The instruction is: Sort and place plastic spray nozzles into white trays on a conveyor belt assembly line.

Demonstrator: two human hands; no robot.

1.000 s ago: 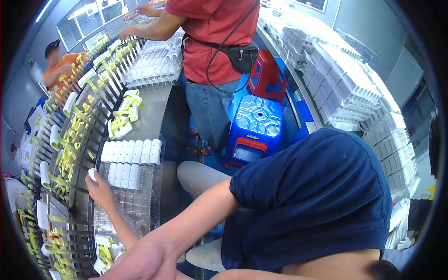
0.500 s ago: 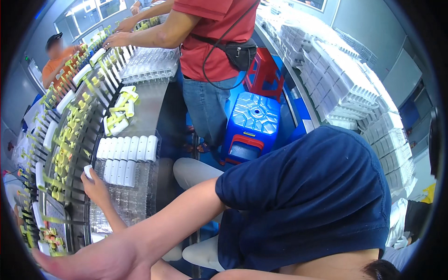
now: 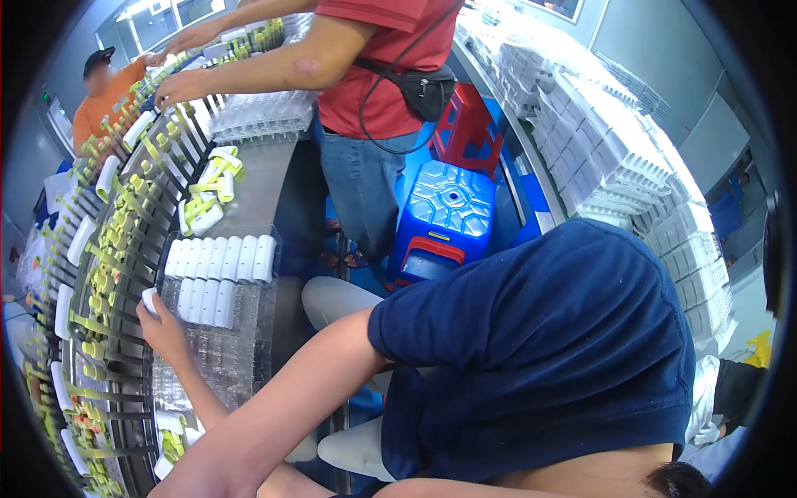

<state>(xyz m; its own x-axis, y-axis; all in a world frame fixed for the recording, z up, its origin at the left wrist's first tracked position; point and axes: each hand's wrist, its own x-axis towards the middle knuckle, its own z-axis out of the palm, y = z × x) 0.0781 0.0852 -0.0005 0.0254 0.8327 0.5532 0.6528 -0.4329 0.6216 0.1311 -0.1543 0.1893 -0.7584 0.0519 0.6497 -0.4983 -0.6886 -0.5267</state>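
Nearest to me, at the bottom, my bare right arm (image 3: 274,415) slants out of a navy sleeve (image 3: 531,332) toward the near left. The right hand lies outside my view, so I cannot tell whether it is wide, narrow or holding anything. Close beyond that arm, at the near left, lies a cluster of yellow-green and white pieces (image 3: 170,440).

My left hand (image 3: 164,334) reaches out from under the right arm, its fingers closed around a white part (image 3: 149,300). I see that part at the left edge of a clear tray (image 3: 228,349), just left of the shorter of two rows of white parts (image 3: 220,259). The longer row is on the far side; the tray's near portion is bare.

Along the left I have a dark-slatted rack (image 3: 116,394) carrying yellow-green and white pieces. Past the tray, a loose heap of yellow-green and white pieces (image 3: 207,195) rests on the grey surface (image 3: 257,183).

To the right of it stands a blue stool (image 3: 452,203), with a red stool (image 3: 465,137) behind and stacked white trays (image 3: 598,158) farther right. Farther off, a co-worker in a red shirt (image 3: 365,83) reaches left over the rack, near stacked clear trays (image 3: 257,120).
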